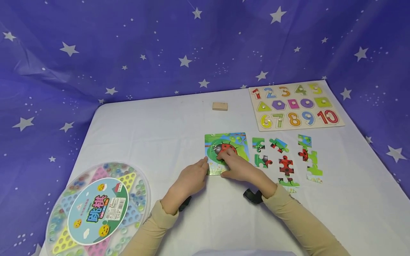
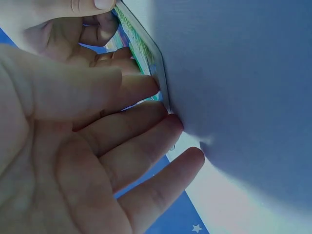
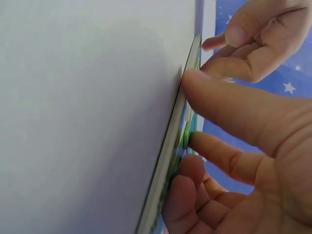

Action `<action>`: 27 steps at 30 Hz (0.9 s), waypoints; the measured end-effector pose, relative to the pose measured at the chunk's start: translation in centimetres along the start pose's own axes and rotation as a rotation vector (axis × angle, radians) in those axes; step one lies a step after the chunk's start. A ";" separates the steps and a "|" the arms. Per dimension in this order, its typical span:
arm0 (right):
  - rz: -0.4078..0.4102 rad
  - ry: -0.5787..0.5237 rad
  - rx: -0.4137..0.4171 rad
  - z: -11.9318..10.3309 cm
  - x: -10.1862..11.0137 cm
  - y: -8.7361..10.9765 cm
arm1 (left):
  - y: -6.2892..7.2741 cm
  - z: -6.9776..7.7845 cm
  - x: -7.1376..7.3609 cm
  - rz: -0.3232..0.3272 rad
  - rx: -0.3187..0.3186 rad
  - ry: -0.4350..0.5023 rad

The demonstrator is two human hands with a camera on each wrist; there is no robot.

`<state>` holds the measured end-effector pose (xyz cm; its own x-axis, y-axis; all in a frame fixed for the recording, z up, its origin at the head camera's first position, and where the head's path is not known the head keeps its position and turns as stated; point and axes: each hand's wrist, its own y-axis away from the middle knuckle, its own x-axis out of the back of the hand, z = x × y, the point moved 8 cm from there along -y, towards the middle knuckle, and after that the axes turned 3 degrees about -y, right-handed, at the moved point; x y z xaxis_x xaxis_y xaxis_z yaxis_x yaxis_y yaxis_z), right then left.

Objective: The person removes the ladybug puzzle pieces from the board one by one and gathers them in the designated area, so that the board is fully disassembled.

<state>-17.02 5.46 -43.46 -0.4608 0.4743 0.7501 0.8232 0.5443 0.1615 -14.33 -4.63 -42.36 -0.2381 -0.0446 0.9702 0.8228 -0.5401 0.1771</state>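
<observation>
A square ladybug jigsaw board (image 1: 241, 158) lies flat on the table in the head view, with a green, leafy picture. My left hand (image 1: 193, 177) stands at its left side, and the fairly straight fingers touch the board's edge in the left wrist view. Over the near right part reaches my right hand (image 1: 241, 169). Its thumb rests on the near edge while other fingertips touch the picture. The right wrist view shows a thin green edge (image 3: 187, 134) beside the index fingertip; whether it is a loose piece I cannot tell.
Several loose jigsaw pieces (image 1: 286, 166) are spread right of the board. A wooden block (image 1: 220, 106) lies behind it. At the back right is a number-and-shape peg board (image 1: 331, 103). A round Chinese checkers box (image 1: 96, 209) with marbles takes up the near left.
</observation>
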 end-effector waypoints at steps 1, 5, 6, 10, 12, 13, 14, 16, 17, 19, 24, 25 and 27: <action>0.002 -0.009 -0.001 0.0 0.0 0.0 | 0.0 0.0 0.0 0.003 -0.001 -0.001; 0.016 -0.040 -0.005 0.1 0.0 -0.1 | 0.0 -0.1 0.0 0.009 -0.005 0.012; 0.022 -0.046 -0.002 0.0 0.0 -0.1 | 0.1 -0.2 0.0 0.007 -0.005 0.023; 0.044 -0.075 0.023 -0.2 0.1 -0.1 | 0.1 -0.5 -0.1 -0.024 0.005 0.073; 0.054 -0.091 0.035 -0.3 0.1 -0.2 | 0.2 -0.7 0.0 -0.036 0.010 0.092; 0.058 -0.102 0.037 -0.3 0.1 -0.3 | 0.2 -0.7 0.0 -0.039 0.010 0.097; 0.063 -0.110 0.038 -0.4 0.2 -0.3 | 0.2 -0.7 0.0 -0.039 0.009 0.099; 0.071 -0.122 0.032 -0.4 0.2 -0.4 | 0.2 -0.8 0.0 -0.038 0.008 0.102; 0.073 -0.130 0.026 -0.4 0.2 -0.4 | 0.2 -0.8 0.0 -0.036 0.007 0.102; 0.075 -0.141 0.013 -0.4 0.3 -0.5 | 0.2 -0.8 0.0 -0.035 0.008 0.101; 0.059 -0.195 0.006 -0.1 0.4 -0.3 | 0.3 -0.8 0.0 -0.032 0.004 0.094; 0.050 -0.213 0.015 0.0 0.5 -0.2 | 0.3 -0.9 0.0 -0.031 0.004 0.092; 0.025 -0.257 0.044 0.0 0.8 0.1 | 0.3 -0.9 0.1 -0.027 0.007 0.087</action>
<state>-17.32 5.88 -42.89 -0.5144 0.6453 0.5648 0.8227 0.5571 0.1128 -14.59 -5.54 -42.36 -0.3042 -0.1030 0.9470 0.8188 -0.5364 0.2047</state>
